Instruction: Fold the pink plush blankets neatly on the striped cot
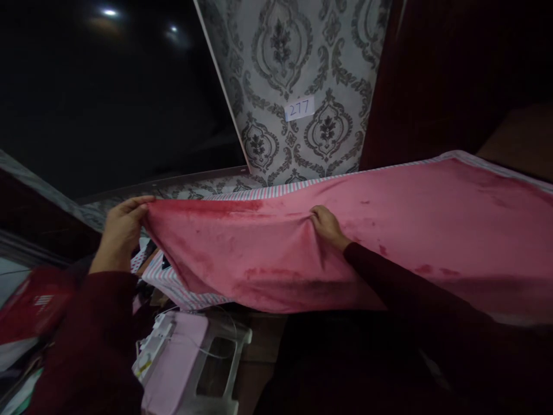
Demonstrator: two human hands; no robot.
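A pink velvety cloth (259,248) stretches across the view, with darker red patches where its nap is brushed. My left hand (125,225) pinches its far left corner and holds that end raised. Farther right, my right hand (327,225) grips a fold near the back edge, pulling creases into the fabric. Beneath the cloth shows a striped cover (173,282) in pink, white and grey, at the left end and along the back edge. What lies under the cloth's middle is hidden.
A large dark television screen (121,92) stands at the back left by a patterned wall (280,63) bearing a paper label (299,108) marked 277. Below left are a plastic stool (185,346), a white power strip (155,346) with cables, and a red bag (34,300).
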